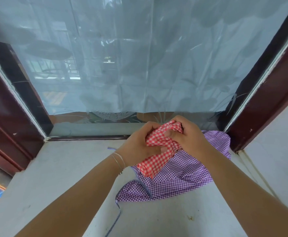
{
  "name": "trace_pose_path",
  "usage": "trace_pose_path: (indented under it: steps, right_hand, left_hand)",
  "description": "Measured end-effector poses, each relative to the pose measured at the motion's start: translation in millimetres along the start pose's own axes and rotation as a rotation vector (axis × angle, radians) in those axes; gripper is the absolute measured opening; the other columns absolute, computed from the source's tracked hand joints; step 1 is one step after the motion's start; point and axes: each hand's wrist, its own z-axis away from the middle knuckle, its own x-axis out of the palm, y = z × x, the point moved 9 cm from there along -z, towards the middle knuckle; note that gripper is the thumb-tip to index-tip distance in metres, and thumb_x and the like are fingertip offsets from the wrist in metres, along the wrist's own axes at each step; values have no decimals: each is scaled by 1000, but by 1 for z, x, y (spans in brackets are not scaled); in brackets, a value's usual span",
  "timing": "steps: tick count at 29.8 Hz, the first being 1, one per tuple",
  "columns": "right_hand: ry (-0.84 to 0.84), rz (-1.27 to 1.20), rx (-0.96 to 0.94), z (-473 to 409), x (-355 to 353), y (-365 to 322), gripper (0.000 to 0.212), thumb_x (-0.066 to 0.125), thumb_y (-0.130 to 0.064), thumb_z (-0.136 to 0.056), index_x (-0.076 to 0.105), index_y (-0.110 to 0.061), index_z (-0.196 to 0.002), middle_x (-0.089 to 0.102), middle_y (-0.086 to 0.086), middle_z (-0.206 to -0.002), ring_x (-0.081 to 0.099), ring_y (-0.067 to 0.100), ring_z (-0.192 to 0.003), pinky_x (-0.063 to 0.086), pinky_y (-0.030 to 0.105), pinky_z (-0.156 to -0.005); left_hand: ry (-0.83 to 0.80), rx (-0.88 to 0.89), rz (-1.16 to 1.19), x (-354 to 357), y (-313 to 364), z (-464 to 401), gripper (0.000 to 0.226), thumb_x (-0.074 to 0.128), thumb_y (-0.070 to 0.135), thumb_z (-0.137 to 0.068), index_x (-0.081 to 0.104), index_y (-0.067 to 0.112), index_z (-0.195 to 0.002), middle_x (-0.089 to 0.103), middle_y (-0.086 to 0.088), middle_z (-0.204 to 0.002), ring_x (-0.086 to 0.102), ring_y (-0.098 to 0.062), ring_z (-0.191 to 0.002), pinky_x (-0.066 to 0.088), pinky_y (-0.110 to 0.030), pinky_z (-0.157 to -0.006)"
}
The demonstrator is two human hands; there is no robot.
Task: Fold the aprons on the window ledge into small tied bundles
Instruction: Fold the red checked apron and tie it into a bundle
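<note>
Red apron (157,151) | gripped between left hand (139,144), right hand (186,135) | above purple apron (182,177)

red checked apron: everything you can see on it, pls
The red checked apron is thin woven cloth in red and white gingham, bunched into a crumpled wad. Both hands grip it: the left hand from the left, the right hand from the right, thumb pressed on top. A loose flap hangs down onto the purple checked apron spread on the ledge. No tie visible.
</note>
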Motion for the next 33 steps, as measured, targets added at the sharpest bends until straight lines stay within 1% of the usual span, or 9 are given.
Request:
trace_pose_path:
  steps: [3,6,10,15,17,20,23,27,33]
  right_hand:
    - [2,-47,46,-5,-5,-1,37,69,-61,-67,56,-30,-83,62,-16,-80,59,-9,-73,44,8,-60]
    - [38,-15,55,-4,-4,-1,26,72,-39,-76,58,-22,-89,62,-13,-83,58,-1,-76,47,14,-64]
    - [183,234,-74,-4,-6,-10,51,70,-57,-73,61,-16,-103,51,-11,-95,50,9,-92,42,20,-82]
    - [-2,-199,188,-4,-6,24,84,26,-93,-66,42,-34,-124,47,-19,-123,47,-11,-110,39,13,-94]
    - [-155,-164,266,4,4,31,60,23,-77,-77,53,-34,-106,60,-20,-101,60,-12,-84,46,8,-78]
    - [-112,-51,265,10,1,38,35,37,-52,-88,57,-23,-82,60,-10,-67,58,1,-56,51,20,-63]
    - [-52,-67,299,15,-3,47,25,50,-35,-94,57,-14,-82,54,-7,-62,51,1,-51,49,19,-55]
    - [31,-109,437,32,-7,59,26,54,-33,-94,61,-9,-87,48,-12,-52,41,-1,-43,36,19,-50]
    - [486,-196,677,90,-60,89,26,54,-30,-97,63,-22,-73,47,-15,-43,37,8,-49,34,21,-51]
  left_hand:
    - [4,9,-14,-1,0,-2,49,74,33,-80,43,35,-117,54,27,-106,53,13,-94,46,-4,-78]
    - [-93,-81,29,3,-14,-5,53,70,40,-81,39,36,-124,55,21,-111,57,1,-100,53,-19,-83]
    - [-144,-206,49,11,-35,-1,56,62,56,-73,45,36,-122,58,19,-110,58,-2,-100,50,-28,-93]
    - [-144,-211,223,11,-42,0,58,67,48,-71,46,35,-124,62,14,-118,61,-3,-107,51,-24,-92]
    - [-172,-246,309,13,-49,0,57,68,43,-73,46,35,-125,62,12,-120,60,-6,-110,51,-25,-91]
    - [-198,-306,419,15,-57,1,56,66,37,-74,45,36,-126,61,14,-121,59,-6,-110,48,-27,-95]
    - [-240,-294,385,21,-62,-2,74,69,44,-73,40,26,-138,58,10,-127,56,-11,-116,42,-40,-107]
    - [-198,-286,421,32,-65,-8,108,69,82,-46,43,28,-135,61,7,-127,59,-15,-116,45,-39,-103]
    - [-263,-301,525,69,-66,-24,90,70,85,-36,52,39,-112,68,11,-112,67,-12,-101,53,-31,-90]
